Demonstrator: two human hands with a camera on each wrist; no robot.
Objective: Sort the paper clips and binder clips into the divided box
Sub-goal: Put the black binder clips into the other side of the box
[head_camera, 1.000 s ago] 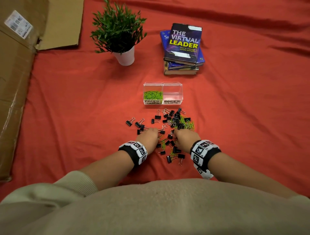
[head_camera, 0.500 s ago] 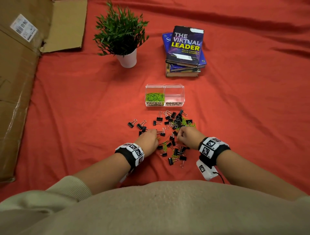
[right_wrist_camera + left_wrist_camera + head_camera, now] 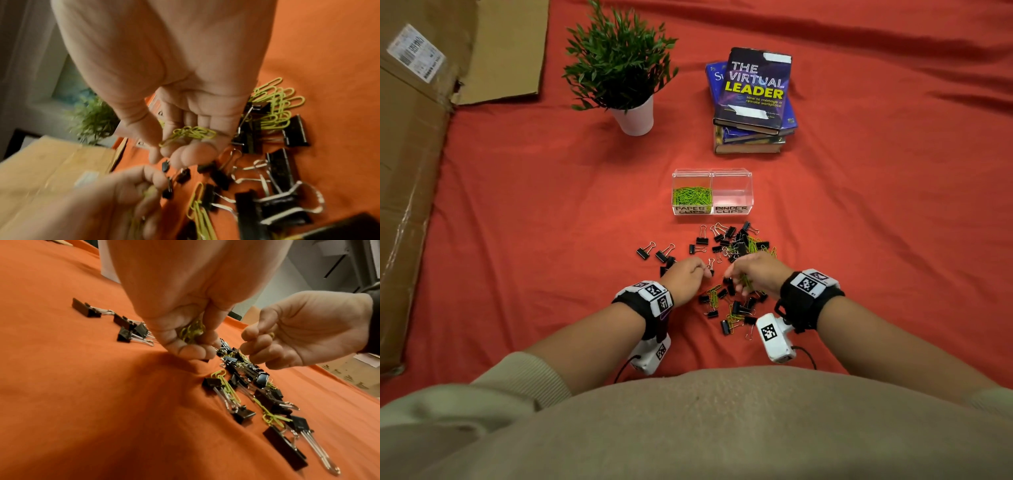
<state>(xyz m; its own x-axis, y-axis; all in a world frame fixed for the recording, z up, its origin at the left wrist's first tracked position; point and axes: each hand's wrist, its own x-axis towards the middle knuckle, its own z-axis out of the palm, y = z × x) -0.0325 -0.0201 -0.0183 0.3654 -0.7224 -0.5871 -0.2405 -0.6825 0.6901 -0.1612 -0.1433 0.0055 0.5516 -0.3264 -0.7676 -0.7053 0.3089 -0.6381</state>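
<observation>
A clear divided box (image 3: 749, 192) sits beyond the pile; its left "PAPER CLIPS" half holds green paper clips (image 3: 691, 196), its right "BINDER CLIPS" half looks bare. Black binder clips (image 3: 736, 240) and green paper clips (image 3: 714, 296) lie mixed on the red cloth. My left hand (image 3: 702, 270) hovers over the pile's left side, its fingers curled round a bunch of green paper clips (image 3: 192, 331). My right hand (image 3: 729, 274) is just to its right, fingers curled round several green paper clips (image 3: 191, 133). The two hands' fingertips nearly meet.
A potted plant (image 3: 633, 116) and a stack of books (image 3: 751, 102) stand behind the box. Flattened cardboard (image 3: 410, 171) lies along the left edge. Two stray binder clips (image 3: 654, 251) sit left of the pile. Red cloth (image 3: 876, 222) covers the surface.
Both hands have lifted off the pile and turned inward, fingertips drawing closer together, each with green paper clips in it. The pile itself looks much the same.
</observation>
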